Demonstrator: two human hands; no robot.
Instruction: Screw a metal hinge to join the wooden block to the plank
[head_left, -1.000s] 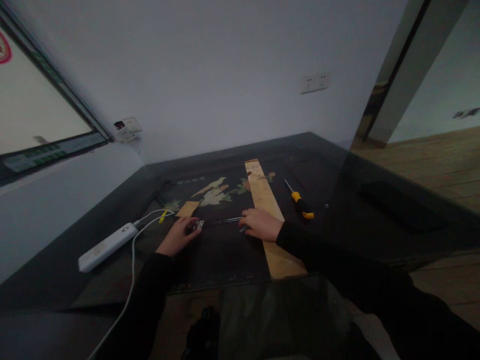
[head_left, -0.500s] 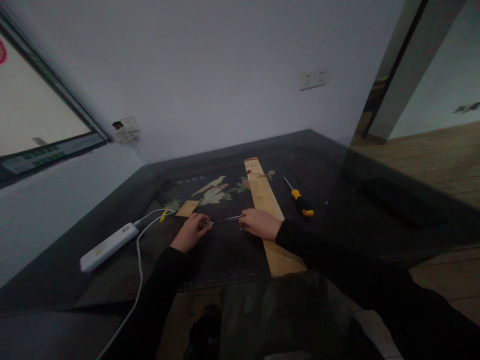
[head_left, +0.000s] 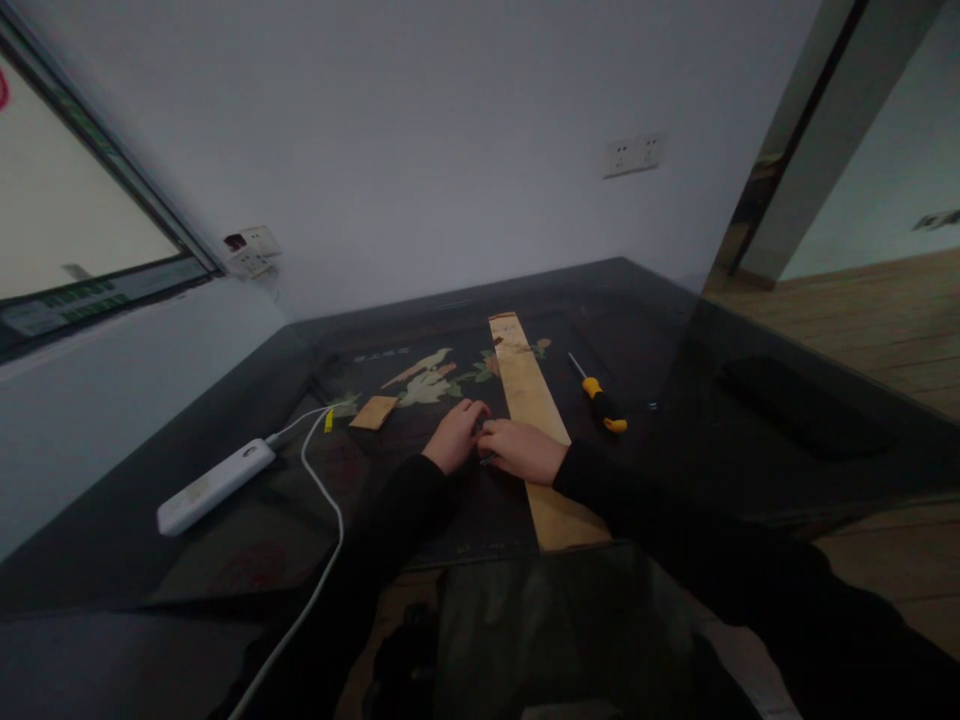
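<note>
My left hand [head_left: 456, 437] and my right hand [head_left: 523, 450] meet over the dark table, fingers curled round a small shiny metal piece [head_left: 487, 459]. Most of that piece is hidden by the fingers, so its kind cannot be made out. Under my right wrist runs a long pale wooden board [head_left: 534, 390], lying flat. Right of the board lies a screwdriver [head_left: 598, 396] with a yellow and black handle, its shaft pointing away from me. A small wooden piece [head_left: 373, 412] rests to the left of my left hand.
A white oblong device [head_left: 217, 487] lies at the left, with a white cable [head_left: 330, 500] running from it past my left arm. At the right is a flat black object [head_left: 806, 407]. Behind the table [head_left: 697, 440] stands a wall with sockets [head_left: 632, 156].
My left hand has moved right, up against my right hand. The thin shiny metal length that spanned the gap between them no longer shows. My right hand stays nearly in place.
</note>
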